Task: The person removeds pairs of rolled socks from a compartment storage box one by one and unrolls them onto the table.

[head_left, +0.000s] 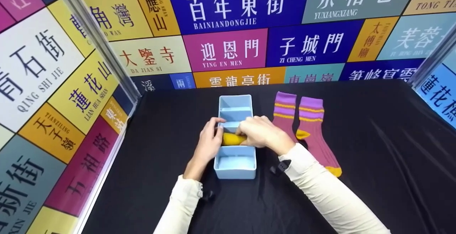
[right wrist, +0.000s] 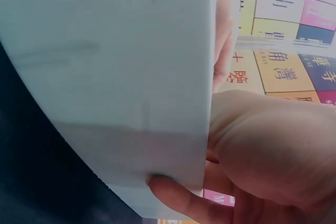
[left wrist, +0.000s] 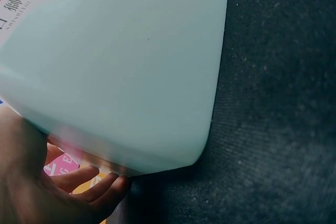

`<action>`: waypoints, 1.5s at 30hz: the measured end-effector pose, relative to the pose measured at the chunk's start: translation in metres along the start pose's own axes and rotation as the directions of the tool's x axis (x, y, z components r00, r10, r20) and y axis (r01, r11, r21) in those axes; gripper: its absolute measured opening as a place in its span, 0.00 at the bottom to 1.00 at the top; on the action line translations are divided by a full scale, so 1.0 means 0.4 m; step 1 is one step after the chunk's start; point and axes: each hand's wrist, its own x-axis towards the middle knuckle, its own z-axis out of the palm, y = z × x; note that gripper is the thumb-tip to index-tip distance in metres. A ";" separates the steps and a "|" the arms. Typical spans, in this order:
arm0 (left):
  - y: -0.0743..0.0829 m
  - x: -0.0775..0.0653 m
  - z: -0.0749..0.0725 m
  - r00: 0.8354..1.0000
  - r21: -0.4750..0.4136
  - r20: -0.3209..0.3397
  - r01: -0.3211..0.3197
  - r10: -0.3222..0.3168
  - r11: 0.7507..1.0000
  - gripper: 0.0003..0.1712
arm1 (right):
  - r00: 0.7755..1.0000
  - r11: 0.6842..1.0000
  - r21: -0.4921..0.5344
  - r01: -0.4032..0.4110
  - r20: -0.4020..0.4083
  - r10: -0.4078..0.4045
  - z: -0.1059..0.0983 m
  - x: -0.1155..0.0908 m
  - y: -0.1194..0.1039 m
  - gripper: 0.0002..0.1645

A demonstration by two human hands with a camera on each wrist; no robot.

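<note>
A light blue box [head_left: 235, 172] with a row of compartments stands lengthwise on the black cloth. In one middle compartment sits a soft yellow bundle of cloth [head_left: 231, 140]. My left hand [head_left: 207, 139] holds the box's left side, thumb at the rim beside the bundle. The left wrist view has its fingers [left wrist: 107, 187] along the outer box wall [left wrist: 126, 66]. From the right, my right hand [head_left: 262, 132] reaches over the rim, its curled fingers on the bundle's right end. One finger [right wrist: 178, 195] lies against the outer wall in the right wrist view.
Two pink socks, the left one [head_left: 285, 104] and the right one [head_left: 317, 134], lie flat right of the box, with purple cuffs and yellow trim. Panels with street names [head_left: 228, 48] rise behind and at the sides of the black-covered table [head_left: 142, 177].
</note>
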 end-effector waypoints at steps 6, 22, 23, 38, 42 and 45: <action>0.002 0.000 0.000 1.000 0.003 0.011 0.003 -0.003 1.000 0.14 | 0.998 1.000 -0.003 0.000 -0.059 0.000 -0.001 -0.023 0.003 0.13; -0.002 -0.002 0.003 1.000 -0.011 0.011 0.020 -0.020 1.000 0.13 | 0.978 0.975 0.221 0.019 -0.208 0.028 0.014 -0.077 0.017 0.23; -0.001 -0.002 0.003 1.000 -0.012 0.012 0.025 -0.025 1.000 0.13 | 0.974 0.970 0.241 0.022 -0.223 0.033 0.015 -0.079 0.016 0.24; -0.003 -0.001 -0.004 1.000 -0.026 0.013 0.018 -0.018 0.999 0.13 | 0.960 0.812 0.569 0.130 -0.276 0.040 0.011 -0.111 0.036 0.25; -0.003 0.000 -0.004 1.000 -0.030 0.008 0.012 -0.011 0.999 0.13 | 0.953 0.762 0.628 0.159 -0.300 0.048 0.004 -0.121 0.043 0.27; -0.004 0.000 -0.002 1.000 -0.030 0.001 0.005 -0.005 1.000 0.13 | 0.943 0.752 0.638 0.167 -0.325 0.066 -0.001 -0.131 0.050 0.27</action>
